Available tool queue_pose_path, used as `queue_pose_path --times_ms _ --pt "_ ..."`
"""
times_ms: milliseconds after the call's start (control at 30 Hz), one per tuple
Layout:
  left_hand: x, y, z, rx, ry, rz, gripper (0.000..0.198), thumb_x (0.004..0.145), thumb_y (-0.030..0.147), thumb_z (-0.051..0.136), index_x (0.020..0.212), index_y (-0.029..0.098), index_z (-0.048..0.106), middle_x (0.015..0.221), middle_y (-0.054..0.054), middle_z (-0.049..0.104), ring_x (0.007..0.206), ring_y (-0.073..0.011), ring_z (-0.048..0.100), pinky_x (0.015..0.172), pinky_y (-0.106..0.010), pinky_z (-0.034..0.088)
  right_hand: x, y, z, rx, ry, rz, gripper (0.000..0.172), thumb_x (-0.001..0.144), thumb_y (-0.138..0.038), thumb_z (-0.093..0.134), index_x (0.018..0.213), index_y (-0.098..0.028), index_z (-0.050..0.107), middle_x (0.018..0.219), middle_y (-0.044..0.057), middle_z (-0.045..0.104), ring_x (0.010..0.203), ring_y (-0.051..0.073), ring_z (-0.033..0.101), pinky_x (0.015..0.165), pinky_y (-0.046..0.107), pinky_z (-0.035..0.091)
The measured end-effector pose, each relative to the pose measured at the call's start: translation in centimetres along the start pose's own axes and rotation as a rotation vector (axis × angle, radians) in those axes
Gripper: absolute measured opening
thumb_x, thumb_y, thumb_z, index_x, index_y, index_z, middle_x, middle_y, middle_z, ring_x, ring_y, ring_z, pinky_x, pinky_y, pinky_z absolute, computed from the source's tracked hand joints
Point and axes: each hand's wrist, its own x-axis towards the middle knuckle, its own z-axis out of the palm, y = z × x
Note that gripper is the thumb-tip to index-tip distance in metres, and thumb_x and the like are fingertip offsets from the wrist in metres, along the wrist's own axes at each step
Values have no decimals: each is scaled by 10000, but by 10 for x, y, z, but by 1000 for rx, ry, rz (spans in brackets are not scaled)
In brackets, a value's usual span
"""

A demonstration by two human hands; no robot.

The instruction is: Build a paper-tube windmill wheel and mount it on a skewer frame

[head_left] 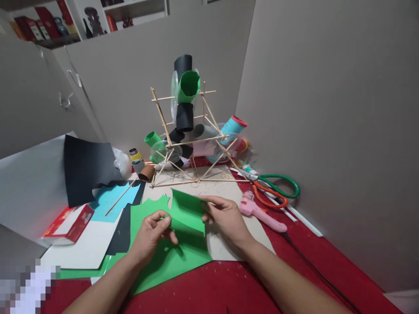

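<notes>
The left grip (153, 233) and right grip (225, 218) pinch opposite edges of a curved, rectangular green paper piece (187, 213), held above a larger green paper sheet (160, 264) on the red counter (196, 294). To the right lies a pink glue gun (263, 214); farther back stands a wooden-stick frame (196, 141).

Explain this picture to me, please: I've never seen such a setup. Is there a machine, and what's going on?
There's no robot here: a person works with two bare hands. The single picture comes from a camera worn on the head, looking forward and down.

The left hand and right hand hold a curved green piece by its two sides. Below it, a larger green sheet with a notched edge lies on the red tabletop.

Behind stands a frame of thin sticks, with a green tube near its top. To the right lie scissors and a pink glue gun.
</notes>
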Motion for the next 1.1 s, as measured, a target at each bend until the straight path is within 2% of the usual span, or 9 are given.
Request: queue_pose_path --times_ms 67,100,133,200,400,467,600,800,1100 --pt "0 1 0 -57 16 -9 325 780 427 753 793 176 547 522 80 542 469 -122 639 507 -195 426 -4 3 1 -69 -12 -128 205 768 -228 646 902 -244 800 895 56 766 714 180 705 591 269 570" --pt "1 2 0 -97 25 -12 333 759 414 774 796 179 541 529 82 550 466 -123 638 512 -202 443 -6 4 1 -103 -26 -192 231 756 -195 636 895 -267 805 982 49 765 847 203 715 712 308 589" --pt "1 3 0 -141 33 -15 344 738 400 794 798 183 534 534 83 558 466 -126 638 517 -209 458 -7 5 1 -136 -41 -250 259 745 -166 628 890 -283 808 1011 41 764 936 216 707 809 339 582" --pt "1 5 0 -208 37 -24 352 719 380 811 790 185 526 531 75 579 476 -131 643 532 -219 482 -8 7 0 -196 -63 -345 321 752 -121 600 919 -304 805 994 29 771 981 217 703 900 374 558" --pt "2 9 -1 -300 93 -45 347 684 331 838 835 194 556 528 71 613 452 -127 621 519 -230 499 -5 9 -5 -350 -94 -539 413 801 -61 539 1036 -303 776 1067 38 757 993 198 707 895 366 575" --pt "2 9 -1 -295 79 -45 325 689 323 835 789 185 558 527 69 601 460 -119 616 531 -229 502 -4 10 -6 -403 -100 -574 424 808 -46 525 1057 -285 770 1074 53 753 988 199 710 888 366 582" --pt "1 12 0 -264 58 -22 316 684 324 839 717 173 563 515 61 575 506 -119 625 569 -229 505 -1 13 -8 -503 -118 -621 437 816 -24 511 1075 -270 761 1089 67 746 989 204 709 891 379 586" --pt "2 12 1 -207 125 10 341 622 314 876 702 159 583 570 67 571 528 -116 641 542 -202 478 2 11 -13 -611 -183 -672 414 844 -34 535 1125 -263 736 1152 84 723 1036 210 692 898 373 582" --pt "11 7 -4 -196 143 -135 370 647 295 859 695 172 514 486 86 505 463 -88 584 509 -189 480 1 2 -12 -583 -229 -702 357 892 -79 517 1128 -248 724 1184 101 704 1061 201 679 902 367 574"
